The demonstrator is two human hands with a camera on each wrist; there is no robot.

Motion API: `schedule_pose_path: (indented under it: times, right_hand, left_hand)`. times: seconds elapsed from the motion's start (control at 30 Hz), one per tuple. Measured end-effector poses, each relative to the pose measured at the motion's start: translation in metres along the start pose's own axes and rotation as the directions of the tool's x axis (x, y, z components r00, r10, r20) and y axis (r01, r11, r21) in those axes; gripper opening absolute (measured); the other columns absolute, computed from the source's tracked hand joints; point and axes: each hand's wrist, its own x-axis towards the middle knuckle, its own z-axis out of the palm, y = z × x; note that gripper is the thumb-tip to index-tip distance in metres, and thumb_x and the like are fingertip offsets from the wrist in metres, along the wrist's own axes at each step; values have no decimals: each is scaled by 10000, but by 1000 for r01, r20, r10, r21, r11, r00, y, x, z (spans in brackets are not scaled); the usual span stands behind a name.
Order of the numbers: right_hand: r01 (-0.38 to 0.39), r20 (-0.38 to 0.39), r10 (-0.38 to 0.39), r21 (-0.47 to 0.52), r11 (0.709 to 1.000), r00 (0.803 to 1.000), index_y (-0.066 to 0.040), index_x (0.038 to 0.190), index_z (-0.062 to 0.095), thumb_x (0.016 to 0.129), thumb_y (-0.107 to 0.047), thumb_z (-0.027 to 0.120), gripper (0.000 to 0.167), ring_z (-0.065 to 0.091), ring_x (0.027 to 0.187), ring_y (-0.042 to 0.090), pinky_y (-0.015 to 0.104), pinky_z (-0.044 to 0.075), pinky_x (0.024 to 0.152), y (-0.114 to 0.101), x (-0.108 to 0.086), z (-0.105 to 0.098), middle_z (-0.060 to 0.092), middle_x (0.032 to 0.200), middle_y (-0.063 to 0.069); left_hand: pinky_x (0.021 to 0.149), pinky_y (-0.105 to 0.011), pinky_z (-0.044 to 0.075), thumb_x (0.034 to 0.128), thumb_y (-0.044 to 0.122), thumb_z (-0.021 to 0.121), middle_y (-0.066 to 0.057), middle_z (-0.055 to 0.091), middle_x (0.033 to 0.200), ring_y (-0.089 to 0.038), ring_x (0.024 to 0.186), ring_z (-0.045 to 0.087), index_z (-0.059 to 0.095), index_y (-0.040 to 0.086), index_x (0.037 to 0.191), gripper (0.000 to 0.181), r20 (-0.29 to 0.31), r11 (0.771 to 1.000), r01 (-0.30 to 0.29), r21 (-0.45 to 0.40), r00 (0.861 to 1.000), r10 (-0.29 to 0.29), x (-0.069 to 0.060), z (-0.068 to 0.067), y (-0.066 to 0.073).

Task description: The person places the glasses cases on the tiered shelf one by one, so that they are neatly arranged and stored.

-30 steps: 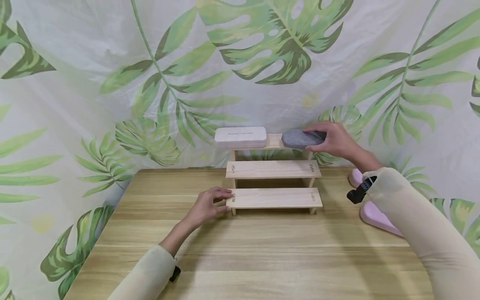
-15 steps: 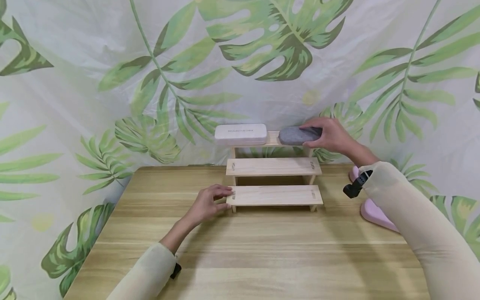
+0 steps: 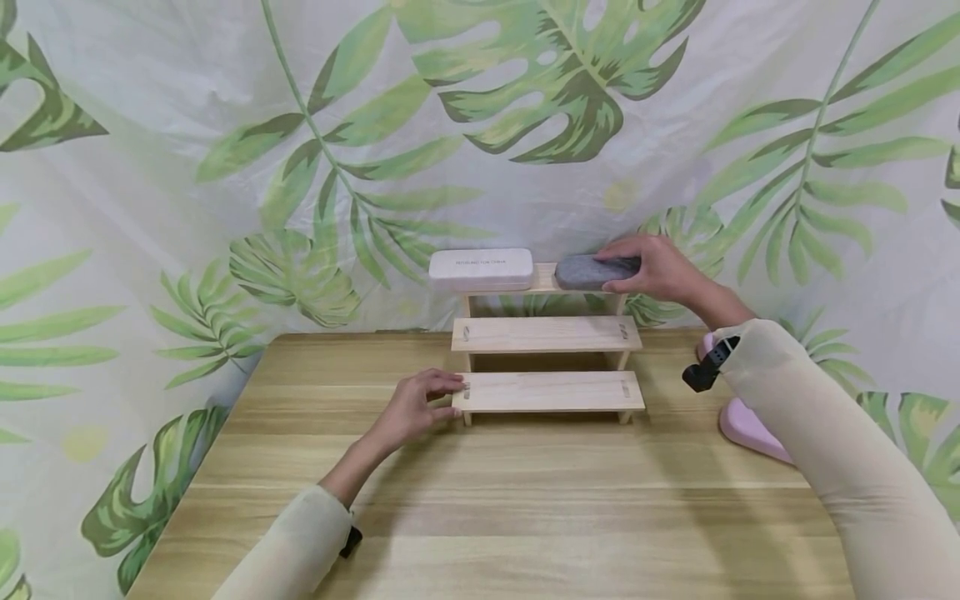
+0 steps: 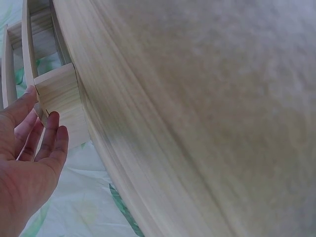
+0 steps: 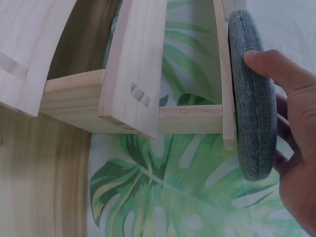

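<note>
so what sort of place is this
Probably an indoor tabletop work spot, though the wider room is out of view: a wood-grain table, a leaf-print sheet behind it, and a three-tier wooden stand on the table.

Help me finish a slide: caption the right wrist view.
Right hand gripping a gray fabric-covered case at the top tier of a three-tier wooden stand.

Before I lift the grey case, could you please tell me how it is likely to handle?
The grey case is probably stiff, showing no obvious dent where the right hand grips it. Its woven-looking surface suggests it should not slip easily. Its low, flattish shape makes rolling unlikely.
</note>
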Motion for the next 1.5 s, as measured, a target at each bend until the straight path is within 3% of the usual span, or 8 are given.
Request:
schedule_pose_path:
  times: [0.37, 0.7, 1.3, 1.5]
  right_hand:
    - [-10, 17, 10, 8, 1000, 1000, -30, 1265, 771, 840, -107, 911, 454, 653, 1217, 428, 572, 593, 906, -3, 3, 1, 704, 1324, 227]
    - [-40, 12, 40, 23, 999, 999, -51, 1276, 770, 836, -134, 920, 472, 629, 1266, 428, 596, 573, 984, -4, 7, 6, 698, 1352, 210]
    - [-24, 12, 23, 31, 999, 1000, -46, 1305, 753, 856, -153, 909, 487, 618, 1284, 428, 606, 562, 1002, -6, 16, 13, 691, 1370, 205]
    - [-28, 16, 28, 35, 999, 999, -51, 1318, 748, 861, -148, 905, 493, 606, 1300, 421, 588, 567, 988, -6, 18, 13, 679, 1393, 196]
  left_hand:
    - [1069, -378, 592, 856, -15, 861, -122, 692, 1335, -321, 1212, 689, 763, 13, 1247, 404, 2, 999, 37, -3, 999, -37, -1, 1, 0]
    - [1062, -384, 598, 851, -17, 865, -127, 695, 1333, -318, 1205, 695, 766, 11, 1240, 402, 1, 1000, 30, 8, 1000, -30, -1, 1, -1]
    - [1057, -413, 603, 844, -21, 870, -124, 700, 1324, -332, 1206, 692, 772, 9, 1227, 397, -4, 1000, 21, 9, 1000, -21, 0, 1, -4]
    - [1051, -443, 608, 836, -33, 871, -136, 706, 1314, -344, 1206, 687, 770, -2, 1222, 400, -7, 1000, -11, 24, 1000, 11, 2, 1, -2]
